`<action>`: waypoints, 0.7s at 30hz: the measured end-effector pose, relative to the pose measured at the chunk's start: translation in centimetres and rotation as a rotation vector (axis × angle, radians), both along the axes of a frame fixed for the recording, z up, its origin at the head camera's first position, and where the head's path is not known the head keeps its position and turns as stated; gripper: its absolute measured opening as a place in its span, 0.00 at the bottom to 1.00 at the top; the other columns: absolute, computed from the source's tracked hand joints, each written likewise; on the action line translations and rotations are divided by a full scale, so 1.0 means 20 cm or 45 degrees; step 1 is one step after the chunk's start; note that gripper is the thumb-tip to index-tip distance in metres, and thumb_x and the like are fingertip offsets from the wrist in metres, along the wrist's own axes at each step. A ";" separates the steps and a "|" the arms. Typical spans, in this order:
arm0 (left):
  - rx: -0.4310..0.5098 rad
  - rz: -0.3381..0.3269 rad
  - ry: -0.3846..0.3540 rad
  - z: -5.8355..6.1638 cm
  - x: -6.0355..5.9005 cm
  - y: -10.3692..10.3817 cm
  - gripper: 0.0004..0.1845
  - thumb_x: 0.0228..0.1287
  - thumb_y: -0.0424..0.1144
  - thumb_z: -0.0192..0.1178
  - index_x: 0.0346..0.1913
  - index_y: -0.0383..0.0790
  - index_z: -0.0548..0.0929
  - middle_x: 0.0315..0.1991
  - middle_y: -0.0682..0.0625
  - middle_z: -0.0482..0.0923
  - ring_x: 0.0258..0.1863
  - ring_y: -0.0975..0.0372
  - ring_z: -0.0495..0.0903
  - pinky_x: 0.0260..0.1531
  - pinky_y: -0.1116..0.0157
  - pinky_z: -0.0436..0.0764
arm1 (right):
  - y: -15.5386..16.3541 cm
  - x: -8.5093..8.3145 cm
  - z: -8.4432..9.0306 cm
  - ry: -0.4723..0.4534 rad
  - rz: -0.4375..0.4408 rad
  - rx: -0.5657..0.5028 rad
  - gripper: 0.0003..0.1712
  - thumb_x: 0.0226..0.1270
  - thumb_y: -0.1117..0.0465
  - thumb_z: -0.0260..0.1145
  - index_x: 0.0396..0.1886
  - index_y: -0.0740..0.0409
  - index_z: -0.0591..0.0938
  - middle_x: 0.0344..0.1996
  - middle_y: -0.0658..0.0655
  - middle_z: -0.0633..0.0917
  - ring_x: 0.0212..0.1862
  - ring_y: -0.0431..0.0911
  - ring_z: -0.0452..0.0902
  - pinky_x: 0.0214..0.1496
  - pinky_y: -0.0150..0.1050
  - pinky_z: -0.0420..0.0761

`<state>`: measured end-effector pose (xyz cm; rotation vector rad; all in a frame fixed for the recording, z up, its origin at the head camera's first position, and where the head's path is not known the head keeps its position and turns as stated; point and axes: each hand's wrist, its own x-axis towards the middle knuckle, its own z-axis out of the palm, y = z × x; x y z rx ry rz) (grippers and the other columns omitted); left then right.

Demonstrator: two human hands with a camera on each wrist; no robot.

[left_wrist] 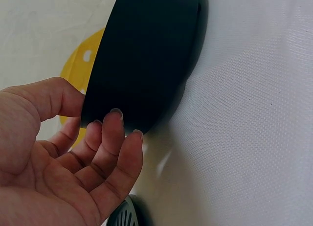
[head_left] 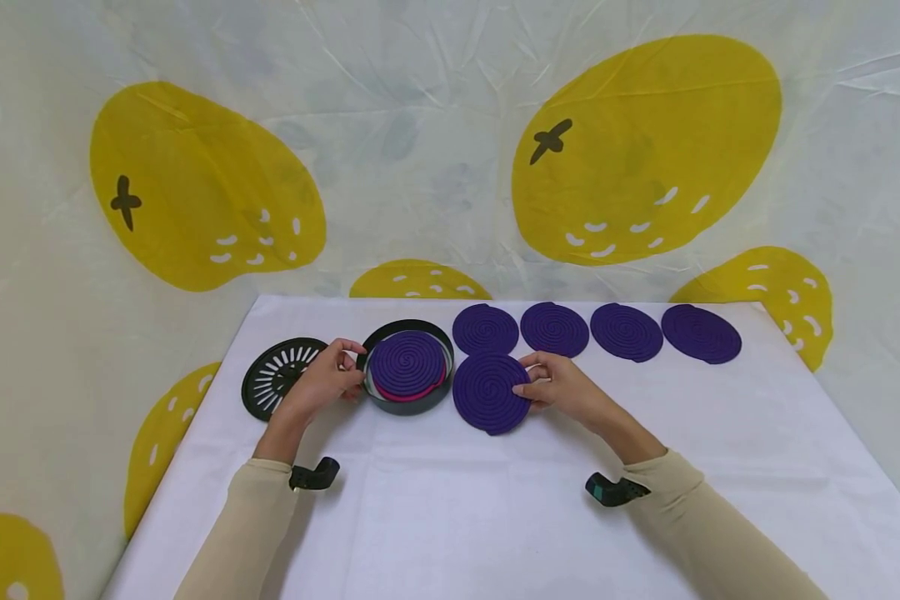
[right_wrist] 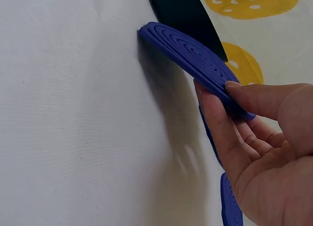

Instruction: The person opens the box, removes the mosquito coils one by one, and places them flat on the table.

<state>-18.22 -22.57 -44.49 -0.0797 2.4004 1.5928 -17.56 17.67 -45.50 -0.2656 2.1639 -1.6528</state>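
Note:
A round black tin [head_left: 408,404] [left_wrist: 142,64] stands on the white table, with a purple spiral coil [head_left: 407,362] lying on a pink one inside it. My left hand [head_left: 330,377] [left_wrist: 83,147] grips the tin's left wall, thumb on the rim. My right hand [head_left: 551,383] [right_wrist: 254,133] pinches the right edge of another purple coil [head_left: 489,392] [right_wrist: 193,57], tilted up off the table just right of the tin.
A black slotted lid [head_left: 273,377] lies left of the tin. Several more purple coils [head_left: 555,329] lie in a row along the table's far edge. A lemon-print sheet hangs behind and beside the table.

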 end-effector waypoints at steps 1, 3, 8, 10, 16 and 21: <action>0.000 -0.001 0.001 0.00 0.00 0.00 0.24 0.64 0.25 0.59 0.63 0.35 0.69 0.36 0.46 0.67 0.31 0.54 0.81 0.33 0.59 0.85 | 0.00 0.00 0.00 0.001 0.002 -0.003 0.30 0.64 0.68 0.72 0.62 0.72 0.71 0.33 0.57 0.82 0.32 0.41 0.82 0.39 0.42 0.88; 0.001 -0.002 0.002 0.00 0.00 0.00 0.24 0.64 0.25 0.59 0.63 0.35 0.69 0.36 0.46 0.67 0.31 0.54 0.81 0.33 0.59 0.85 | 0.00 0.01 -0.01 0.008 0.003 0.003 0.30 0.64 0.69 0.71 0.63 0.73 0.70 0.34 0.58 0.82 0.32 0.42 0.82 0.39 0.42 0.88; -0.003 -0.002 0.010 0.00 0.00 0.00 0.24 0.64 0.25 0.59 0.62 0.35 0.69 0.36 0.46 0.67 0.30 0.54 0.82 0.32 0.59 0.85 | 0.00 0.00 0.00 0.033 -0.014 0.057 0.29 0.65 0.69 0.70 0.63 0.75 0.73 0.39 0.61 0.81 0.35 0.43 0.82 0.42 0.42 0.88; -0.007 -0.002 0.010 0.00 0.00 0.00 0.24 0.64 0.25 0.59 0.63 0.35 0.69 0.36 0.46 0.67 0.30 0.54 0.82 0.32 0.59 0.85 | 0.00 0.00 0.00 0.033 -0.019 0.070 0.27 0.66 0.69 0.69 0.63 0.75 0.74 0.40 0.61 0.80 0.36 0.43 0.81 0.43 0.42 0.88; -0.017 0.000 0.005 0.00 0.00 0.00 0.24 0.64 0.25 0.59 0.63 0.35 0.69 0.36 0.46 0.67 0.30 0.55 0.81 0.32 0.59 0.85 | 0.00 -0.01 -0.01 0.010 -0.018 0.073 0.28 0.66 0.70 0.69 0.64 0.76 0.73 0.39 0.60 0.79 0.34 0.42 0.81 0.41 0.40 0.88; -0.022 -0.003 0.006 0.00 0.00 0.00 0.24 0.64 0.26 0.59 0.63 0.35 0.69 0.36 0.46 0.67 0.30 0.55 0.81 0.33 0.58 0.85 | 0.00 0.00 -0.02 -0.024 -0.032 0.060 0.28 0.65 0.70 0.70 0.63 0.76 0.73 0.38 0.60 0.80 0.32 0.41 0.81 0.40 0.38 0.88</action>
